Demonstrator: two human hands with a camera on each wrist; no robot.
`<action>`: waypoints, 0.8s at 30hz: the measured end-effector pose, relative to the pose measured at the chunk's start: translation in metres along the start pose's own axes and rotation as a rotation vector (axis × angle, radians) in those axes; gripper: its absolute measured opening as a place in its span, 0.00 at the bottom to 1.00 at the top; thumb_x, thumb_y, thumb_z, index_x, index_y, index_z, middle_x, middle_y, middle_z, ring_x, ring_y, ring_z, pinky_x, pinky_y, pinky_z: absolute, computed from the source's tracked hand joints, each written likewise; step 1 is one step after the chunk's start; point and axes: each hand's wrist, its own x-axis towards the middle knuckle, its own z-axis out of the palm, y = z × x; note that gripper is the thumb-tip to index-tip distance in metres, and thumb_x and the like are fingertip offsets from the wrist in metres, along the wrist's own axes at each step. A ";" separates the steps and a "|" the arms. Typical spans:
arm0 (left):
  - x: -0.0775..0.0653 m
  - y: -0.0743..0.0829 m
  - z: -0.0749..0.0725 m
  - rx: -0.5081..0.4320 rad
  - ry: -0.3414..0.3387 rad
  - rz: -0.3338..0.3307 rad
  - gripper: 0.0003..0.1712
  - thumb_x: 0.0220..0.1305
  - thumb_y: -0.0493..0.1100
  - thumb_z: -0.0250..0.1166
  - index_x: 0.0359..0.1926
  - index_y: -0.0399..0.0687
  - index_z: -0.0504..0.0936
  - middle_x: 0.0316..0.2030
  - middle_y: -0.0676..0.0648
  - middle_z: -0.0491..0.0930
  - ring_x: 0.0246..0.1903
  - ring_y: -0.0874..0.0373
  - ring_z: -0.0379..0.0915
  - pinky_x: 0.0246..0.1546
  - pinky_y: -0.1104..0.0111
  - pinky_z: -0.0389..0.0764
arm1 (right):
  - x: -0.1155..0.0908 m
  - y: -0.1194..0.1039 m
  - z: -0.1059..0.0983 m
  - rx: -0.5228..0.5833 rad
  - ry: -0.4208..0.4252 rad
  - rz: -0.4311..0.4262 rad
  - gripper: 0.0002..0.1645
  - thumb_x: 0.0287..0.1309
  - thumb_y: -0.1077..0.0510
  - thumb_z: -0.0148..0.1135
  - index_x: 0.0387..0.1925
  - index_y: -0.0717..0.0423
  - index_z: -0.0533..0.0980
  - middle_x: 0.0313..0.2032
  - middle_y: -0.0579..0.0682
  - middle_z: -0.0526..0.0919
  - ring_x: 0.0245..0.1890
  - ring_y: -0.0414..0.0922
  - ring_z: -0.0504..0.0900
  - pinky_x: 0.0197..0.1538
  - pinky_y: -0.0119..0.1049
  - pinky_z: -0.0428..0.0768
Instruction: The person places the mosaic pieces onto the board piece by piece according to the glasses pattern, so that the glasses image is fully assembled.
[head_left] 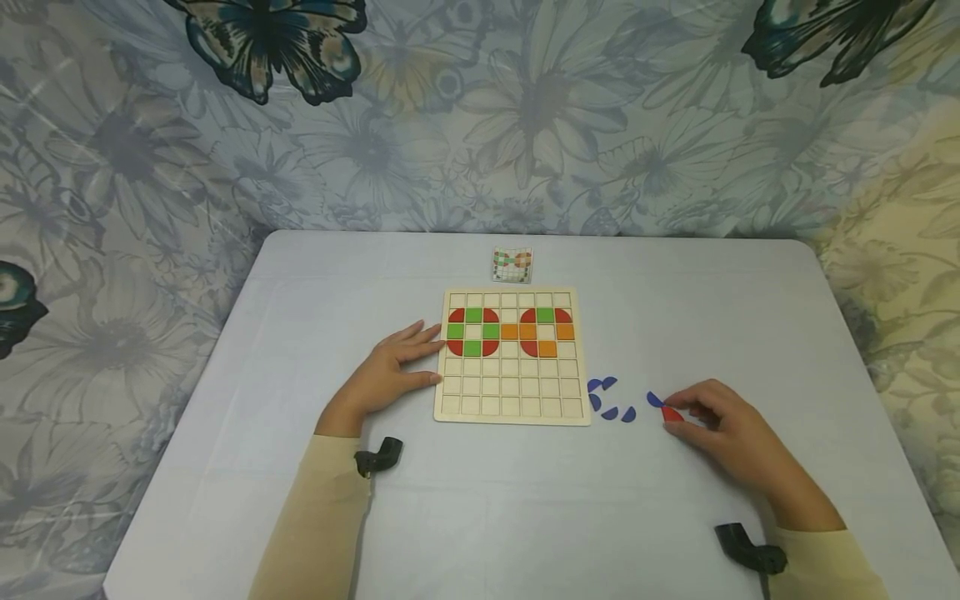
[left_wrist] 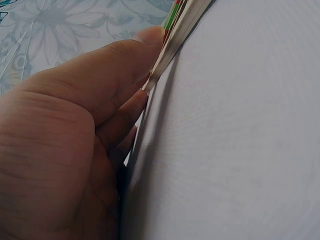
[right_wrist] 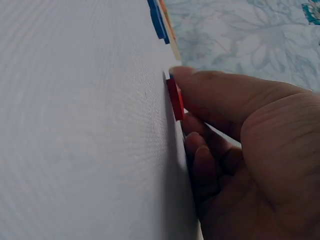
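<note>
A pale wooden grid board (head_left: 510, 407) lies mid-table with two rings of pieces on it: the left one red and green, the right one red, green and orange. My left hand (head_left: 395, 367) rests along the board's left edge, thumb and fingers extended; in the left wrist view the fingertips touch the board's side (left_wrist: 172, 57). On the right, my right hand (head_left: 720, 421) pinches a red quarter-circle tile (head_left: 672, 414) between thumb and forefinger, low over the table. The right wrist view shows this red tile (right_wrist: 175, 99) edge-on beneath the thumb. A blue tile (head_left: 655, 400) lies right at the fingertips.
Several blue tiles (head_left: 628, 414) are scattered between the board's right edge and my right hand. Behind the board lies a small printed pattern card (head_left: 512, 265). A white cloth (head_left: 525, 517) covers the table, and floral fabric (head_left: 525, 125) hangs behind it.
</note>
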 end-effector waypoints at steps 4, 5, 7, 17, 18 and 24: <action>0.000 0.001 0.000 -0.005 0.003 -0.010 0.38 0.65 0.53 0.82 0.75 0.60 0.81 0.79 0.66 0.64 0.84 0.55 0.43 0.80 0.41 0.47 | 0.000 -0.001 0.002 -0.007 0.008 0.005 0.17 0.55 0.68 0.83 0.45 0.52 0.89 0.44 0.45 0.83 0.43 0.37 0.77 0.48 0.15 0.71; 0.000 0.001 0.000 -0.004 0.003 -0.011 0.38 0.65 0.53 0.82 0.75 0.60 0.81 0.79 0.66 0.64 0.84 0.55 0.43 0.80 0.41 0.47 | 0.001 -0.002 0.002 -0.009 0.009 0.006 0.17 0.56 0.68 0.83 0.45 0.52 0.88 0.44 0.45 0.83 0.43 0.38 0.77 0.48 0.16 0.71; 0.000 0.001 0.000 -0.005 0.005 -0.013 0.38 0.65 0.53 0.82 0.75 0.61 0.81 0.79 0.67 0.64 0.84 0.55 0.43 0.80 0.41 0.48 | 0.001 -0.003 0.003 -0.018 0.009 0.010 0.17 0.56 0.68 0.83 0.45 0.52 0.88 0.44 0.46 0.83 0.43 0.39 0.77 0.47 0.17 0.71; -0.001 0.001 0.000 -0.015 0.008 -0.006 0.39 0.64 0.54 0.82 0.74 0.60 0.81 0.79 0.67 0.64 0.84 0.55 0.43 0.80 0.40 0.47 | 0.001 -0.011 0.002 -0.047 -0.015 0.098 0.16 0.57 0.68 0.82 0.43 0.54 0.84 0.39 0.46 0.83 0.39 0.45 0.75 0.40 0.25 0.73; -0.001 0.001 0.000 -0.015 0.008 -0.007 0.39 0.64 0.54 0.82 0.74 0.61 0.81 0.79 0.67 0.64 0.84 0.56 0.43 0.80 0.41 0.47 | 0.001 -0.012 0.002 -0.047 -0.016 0.106 0.16 0.58 0.68 0.82 0.43 0.54 0.83 0.38 0.46 0.83 0.39 0.45 0.75 0.39 0.26 0.73; -0.001 0.001 0.000 -0.012 0.008 -0.015 0.38 0.65 0.54 0.82 0.74 0.62 0.81 0.78 0.67 0.64 0.84 0.57 0.43 0.80 0.41 0.47 | 0.002 -0.014 0.002 -0.031 -0.001 0.123 0.12 0.64 0.65 0.79 0.48 0.56 0.86 0.37 0.46 0.83 0.35 0.42 0.75 0.36 0.28 0.73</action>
